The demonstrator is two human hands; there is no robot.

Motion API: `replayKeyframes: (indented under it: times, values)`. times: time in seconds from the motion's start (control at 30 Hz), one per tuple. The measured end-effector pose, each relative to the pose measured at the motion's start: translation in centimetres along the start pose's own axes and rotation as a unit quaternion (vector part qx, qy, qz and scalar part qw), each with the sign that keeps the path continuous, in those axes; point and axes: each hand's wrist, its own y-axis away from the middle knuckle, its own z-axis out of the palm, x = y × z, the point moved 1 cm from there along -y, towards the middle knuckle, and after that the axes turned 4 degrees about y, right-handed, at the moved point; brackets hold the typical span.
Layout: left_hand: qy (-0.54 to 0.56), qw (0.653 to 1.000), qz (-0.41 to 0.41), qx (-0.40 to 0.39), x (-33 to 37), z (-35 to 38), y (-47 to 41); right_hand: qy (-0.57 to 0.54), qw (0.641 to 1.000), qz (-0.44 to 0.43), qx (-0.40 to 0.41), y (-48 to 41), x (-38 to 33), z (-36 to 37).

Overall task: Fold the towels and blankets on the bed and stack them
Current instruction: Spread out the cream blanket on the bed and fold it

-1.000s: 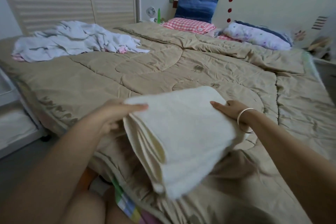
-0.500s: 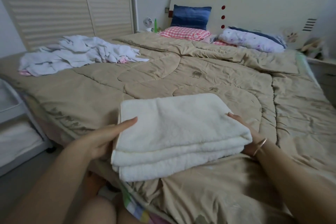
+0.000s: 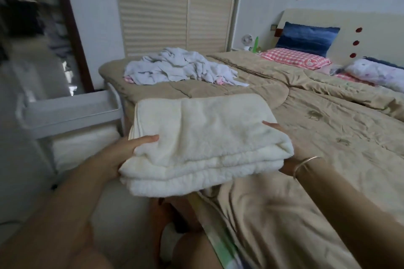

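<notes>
Blanket, folded and cream, rides at centre frame over the bed's near corner, left hand and right hand each gripping an end, thumb on top, fingers tucked under; keep it level, layers squeezed, so the fold survives set-down.

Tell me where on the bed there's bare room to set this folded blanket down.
Bare tan quilt stretches right of the folded cream blanket, bordered by the crumpled white pile at far left and the pink checked pillow beyond. Crowded: that pile's corner and the headboard end.
</notes>
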Motion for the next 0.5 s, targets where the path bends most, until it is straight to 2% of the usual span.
replayKeyframes:
  times: [0.07, 0.1, 0.2, 0.27, 0.37, 0.43, 0.5]
  values:
    - [0.017, 0.996, -0.012, 0.09, -1.6, -5.8, -1.9, 0.093, 0.991, -0.026, -0.095, -4.0, -1.0, 6.3]
    - [0.038, 0.991, -0.023, 0.128, -2.6, -9.1, -3.2, 0.165, 0.975, -0.047, -0.139, -6.7, -0.7, 10.1]
    - [0.085, 0.974, -0.035, 0.206, -6.6, -17.2, -7.1, 0.356, 0.913, -0.062, -0.19, -13.7, 1.7, 19.9]
    - [0.084, 0.962, -0.037, 0.256, -8.0, -20.7, -9.0, 0.375, 0.897, -0.05, -0.228, -18.2, 4.7, 27.3]
    - [0.04, 0.933, -0.026, 0.357, -11.1, -24.8, -13.1, 0.421, 0.886, -0.046, -0.188, -23.4, 9.7, 35.5]
    - [0.011, 0.923, -0.013, 0.385, -13.9, -28.6, -17.0, 0.377, 0.908, -0.022, -0.18, -26.9, 13.5, 39.6]
    - [-0.009, 0.927, -0.015, 0.375, -17.1, -32.4, -21.4, 0.323, 0.929, -0.001, -0.18, -30.4, 17.7, 42.2]
